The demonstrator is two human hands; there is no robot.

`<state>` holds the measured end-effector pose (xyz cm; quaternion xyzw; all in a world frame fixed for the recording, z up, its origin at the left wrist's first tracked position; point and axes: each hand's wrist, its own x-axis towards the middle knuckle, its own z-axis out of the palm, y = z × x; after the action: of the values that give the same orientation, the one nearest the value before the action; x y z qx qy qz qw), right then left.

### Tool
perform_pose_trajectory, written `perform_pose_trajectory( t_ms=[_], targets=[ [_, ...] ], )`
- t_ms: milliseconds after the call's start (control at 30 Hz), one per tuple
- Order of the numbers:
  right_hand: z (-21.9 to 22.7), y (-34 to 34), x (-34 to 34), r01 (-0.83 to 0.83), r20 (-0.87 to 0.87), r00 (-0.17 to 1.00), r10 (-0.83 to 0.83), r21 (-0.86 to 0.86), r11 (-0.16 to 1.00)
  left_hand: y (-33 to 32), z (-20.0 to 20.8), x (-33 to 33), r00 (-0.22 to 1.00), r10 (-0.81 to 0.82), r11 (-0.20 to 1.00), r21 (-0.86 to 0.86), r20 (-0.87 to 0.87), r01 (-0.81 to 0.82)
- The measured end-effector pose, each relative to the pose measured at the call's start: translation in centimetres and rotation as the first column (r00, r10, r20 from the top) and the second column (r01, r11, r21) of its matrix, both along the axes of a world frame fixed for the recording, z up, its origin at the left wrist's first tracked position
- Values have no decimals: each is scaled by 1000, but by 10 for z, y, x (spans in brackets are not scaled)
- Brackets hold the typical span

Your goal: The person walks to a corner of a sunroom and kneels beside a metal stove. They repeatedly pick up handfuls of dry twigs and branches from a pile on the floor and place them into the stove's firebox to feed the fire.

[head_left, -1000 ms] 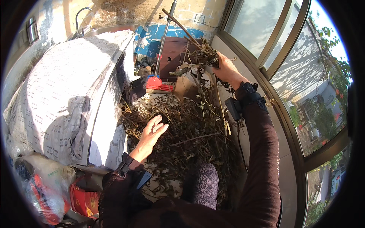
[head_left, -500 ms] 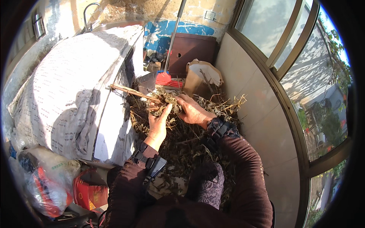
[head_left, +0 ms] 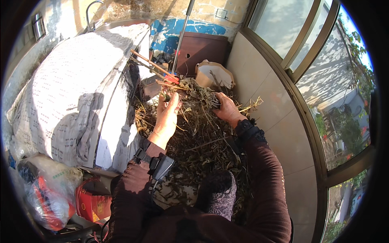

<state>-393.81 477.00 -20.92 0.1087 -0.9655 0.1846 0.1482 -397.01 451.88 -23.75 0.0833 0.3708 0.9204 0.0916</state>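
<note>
Right hand point(head_left: 227, 108) grips the dry plant bundle point(head_left: 197, 90), now farther from my left hand point(head_left: 165, 119), baring the bundle's middle; left grip I cannot tell.

Sunlit corner beside metal-framed windows point(head_left: 279, 28)
The ochre wall point(head_left: 129, 8) is peeling above a blue band point(head_left: 208, 28), with a socket point(head_left: 221, 13); pale tiles point(head_left: 275, 113) run below the glass, greenery point(head_left: 344, 121) outside, and sharp shadows cross a white cover point(head_left: 56, 77).
</note>
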Motion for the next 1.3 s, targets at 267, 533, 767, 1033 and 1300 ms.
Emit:
perform_pose_trajectory(
  t_ms=[267, 533, 767, 1033, 1300],
  targets=[
    [72, 22, -13, 19, -78, 996, -32, -170, 985, 16, -64, -10, 984, -156, 923, -366, -82, 116],
    [110, -3, 3, 33, -68, 997, -48, -198, 980, 110, -79, -10, 897, -438, 758, -511, 63, 406],
    [92, 26, 6, 221, -41, 974, -224, -74, 972, 106, -80, -1, 904, -412, 872, -239, 115, 428],
    [32, 77, 2, 391, -15, 920, -393, 125, 912, 36, 18, -30, 973, -192, 981, 15, -126, 195],
    [36, 79, -5, 421, -66, 907, -416, 107, 901, 6, 44, -27, 953, -129, 952, -304, -272, 43]
  ],
)
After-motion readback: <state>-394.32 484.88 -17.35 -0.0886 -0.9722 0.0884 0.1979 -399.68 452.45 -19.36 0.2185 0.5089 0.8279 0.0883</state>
